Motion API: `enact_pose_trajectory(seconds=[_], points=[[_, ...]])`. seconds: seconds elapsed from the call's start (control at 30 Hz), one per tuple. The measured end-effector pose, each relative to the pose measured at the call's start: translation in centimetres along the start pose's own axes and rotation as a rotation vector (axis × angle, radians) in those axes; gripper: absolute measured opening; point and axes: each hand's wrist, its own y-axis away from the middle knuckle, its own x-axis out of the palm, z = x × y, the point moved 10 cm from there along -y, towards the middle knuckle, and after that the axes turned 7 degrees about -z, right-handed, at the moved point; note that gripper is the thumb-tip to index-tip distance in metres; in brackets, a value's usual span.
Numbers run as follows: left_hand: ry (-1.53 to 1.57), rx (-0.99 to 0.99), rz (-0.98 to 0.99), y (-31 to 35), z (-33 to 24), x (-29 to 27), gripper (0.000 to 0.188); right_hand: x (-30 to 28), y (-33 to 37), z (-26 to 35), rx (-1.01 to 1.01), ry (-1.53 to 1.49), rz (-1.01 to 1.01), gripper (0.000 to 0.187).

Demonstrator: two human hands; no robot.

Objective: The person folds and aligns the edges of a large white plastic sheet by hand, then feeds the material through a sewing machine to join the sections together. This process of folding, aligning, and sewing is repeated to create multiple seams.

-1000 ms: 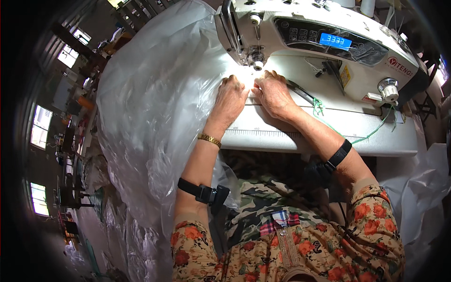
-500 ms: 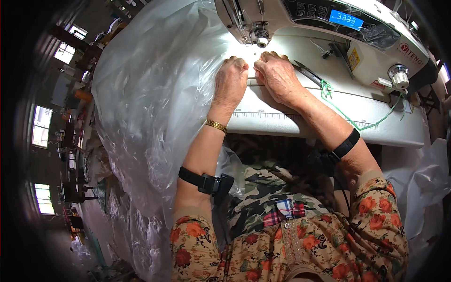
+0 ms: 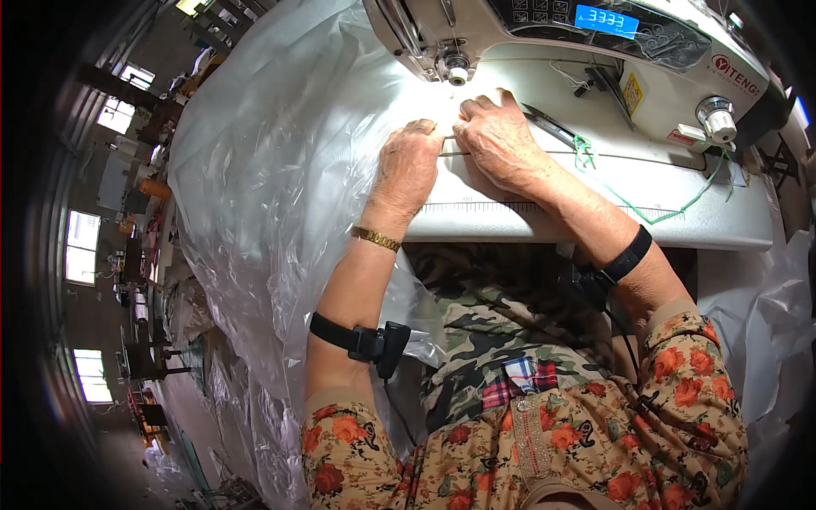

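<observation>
My left hand [image 3: 408, 166] is closed at the edge of a large sheet of clear plastic [image 3: 272, 161], its thumb and fingers pinched together. Close to its right, my right hand [image 3: 500, 143] curls with thumb and forefinger together; what it pinches is lost in the glare. Both hands are just on my side of the needle area of a white sewing machine [image 3: 459, 64], whose lamp lights them strongly. The plastic spreads from my left hand across the left side and hangs down beside my left arm.
Beside my right hand lies a dark pointed tool, apparently thread snips [image 3: 551, 125], with a green cord [image 3: 620, 191] tied to it. A ruler scale [image 3: 544, 206] runs along the table's front edge. More plastic [image 3: 756, 314] hangs at the right.
My left hand has drawn back toward me from the needle area, its fingers still closed. My right hand has shifted slightly, with some fingers lifted. The whole view has moved a little.
</observation>
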Motion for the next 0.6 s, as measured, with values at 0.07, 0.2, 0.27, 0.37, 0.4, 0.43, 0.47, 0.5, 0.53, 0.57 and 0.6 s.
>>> enact_pose_trajectory(seconds=[0.07,0.2,0.27,0.37,0.4,0.43,0.47,0.5,0.53,0.57,0.6], points=[[-0.009,-0.025,0.052,0.0,0.4,0.4,0.019,0.2,0.0,0.3,0.004,0.015,-0.015,0.017],[0.005,-0.015,0.039,-0.2,0.7,0.8,0.019,-0.2,0.0,0.0,0.033,0.040,0.024,0.019],[0.012,-0.014,0.032,-0.4,0.8,0.9,0.020,0.0,0.1,-0.1,0.038,0.032,-0.022,0.018],[0.036,-0.037,0.034,-0.3,1.4,1.0,0.020,0.2,0.0,-0.1,0.044,0.048,-0.006,0.019],[0.045,-0.035,0.040,-0.4,1.4,1.3,0.020,0.7,0.1,-0.3,0.055,0.076,0.053,0.021],[0.054,-0.033,0.047,-0.5,1.6,1.7,0.020,0.7,0.0,-0.3,0.047,0.079,0.053,0.021],[0.054,-0.039,0.040,-0.6,1.9,1.8,0.020,0.4,-0.1,-0.2,0.042,0.062,0.013,0.019],[0.047,-0.038,0.053,-0.7,2.1,2.0,0.019,0.1,-0.2,-0.2,0.037,0.045,-0.025,0.017],[0.040,-0.039,0.066,-0.8,2.2,2.2,0.018,0.1,-0.1,-0.1,0.028,0.048,-0.023,0.017],[0.041,-0.045,0.059,-0.9,2.3,2.3,0.018,0.3,0.0,-0.1,0.039,0.050,-0.002,0.017],[0.028,-0.006,-0.009,-1.0,2.0,1.9,0.015,0.5,0.0,-0.2,0.050,0.051,0.017,0.018]])
